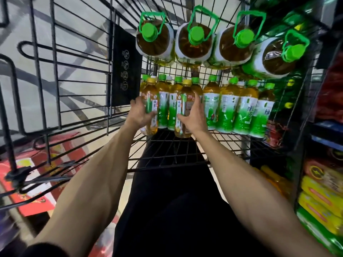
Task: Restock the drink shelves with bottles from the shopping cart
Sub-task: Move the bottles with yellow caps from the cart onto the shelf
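Two yellow-capped bottles, one clasped upright in your left hand (pixel 138 113) and one in your right hand (pixel 193 115), meet the wire shelf (pixel 167 147), fronting the green-capped row (pixel 232 108).

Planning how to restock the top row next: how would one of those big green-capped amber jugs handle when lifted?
Likely heavy: the big green-capped amber jug looks full. Its green loop handle probably offers the safest grip. Packed close beside its neighbours, it may nudge them when pulled out.
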